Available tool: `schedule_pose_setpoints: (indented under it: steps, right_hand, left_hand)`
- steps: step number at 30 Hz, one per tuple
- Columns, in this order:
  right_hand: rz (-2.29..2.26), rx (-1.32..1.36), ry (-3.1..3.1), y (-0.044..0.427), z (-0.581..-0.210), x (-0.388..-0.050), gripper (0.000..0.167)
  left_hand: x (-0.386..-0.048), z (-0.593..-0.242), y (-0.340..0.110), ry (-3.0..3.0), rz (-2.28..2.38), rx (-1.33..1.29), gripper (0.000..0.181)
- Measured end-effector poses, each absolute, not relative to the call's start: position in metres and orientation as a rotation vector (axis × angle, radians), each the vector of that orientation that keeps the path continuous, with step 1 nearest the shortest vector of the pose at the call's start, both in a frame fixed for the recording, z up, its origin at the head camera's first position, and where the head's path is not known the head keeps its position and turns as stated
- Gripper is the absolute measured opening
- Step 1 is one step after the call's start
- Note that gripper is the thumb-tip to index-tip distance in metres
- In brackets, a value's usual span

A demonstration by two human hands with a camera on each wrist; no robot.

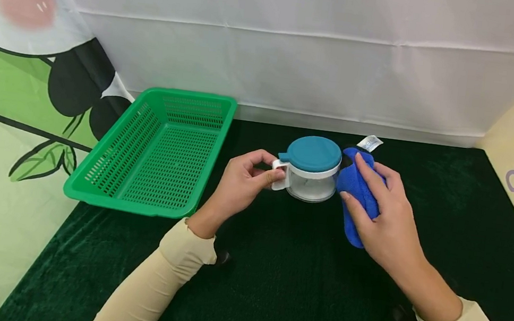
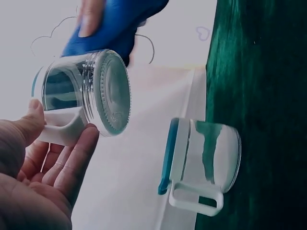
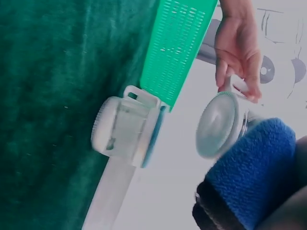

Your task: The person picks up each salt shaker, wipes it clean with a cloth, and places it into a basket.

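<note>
The left forearm reaches in from seven o'clock, and the left hand point(image 1: 245, 178) points toward two o'clock, its grip pinching the white handle point(image 1: 280, 177) between thumb and fingers. The lidded clear jar point(image 1: 311, 186) hangs from that grip just toward three o'clock from the head view's middle, lid up, its underside lifted off the surface point(image 1: 269, 296) in the wrist views. The right forearm enters from between four and five o'clock; the right hand point(image 1: 385, 216), back upward, clasps a blue cloth point(image 1: 355, 186), thumb and forefinger spread across it, against the jar's three o'clock side. A second jar point(image 2: 218, 155) stands upright on the surface, at four o'clock from the held one in the left wrist view. The green basket point(image 1: 135, 208) lies at nine o'clock.
</note>
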State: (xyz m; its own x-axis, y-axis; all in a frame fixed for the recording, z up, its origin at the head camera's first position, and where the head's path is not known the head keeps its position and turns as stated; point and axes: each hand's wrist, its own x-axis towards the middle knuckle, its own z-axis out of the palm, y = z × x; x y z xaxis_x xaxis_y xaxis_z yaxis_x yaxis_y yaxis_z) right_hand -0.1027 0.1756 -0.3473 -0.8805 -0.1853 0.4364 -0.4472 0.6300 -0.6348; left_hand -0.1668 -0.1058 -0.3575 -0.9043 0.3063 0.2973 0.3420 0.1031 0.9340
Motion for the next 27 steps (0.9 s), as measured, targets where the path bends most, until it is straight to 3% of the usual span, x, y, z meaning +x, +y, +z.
schedule_pose_setpoints:
  steps: [10,17,27]
  right_hand:
    - [0.947,0.615,-2.528,0.162,-0.371,-0.085,0.080]
    - [0.966,0.653,-2.428,0.161,-0.355,-0.088,0.079]
    - [0.930,0.798,-2.442,0.163,-0.370,-0.086,0.073]
  left_hand:
    - [-0.169,-0.352,-0.107,-2.292,-1.948,-0.582,0.014]
    - [-0.167,-0.353,-0.103,-2.393,-1.946,-0.584,0.015]
    - [-0.167,-0.351,-0.105,-2.422,-1.904,-0.536,0.016]
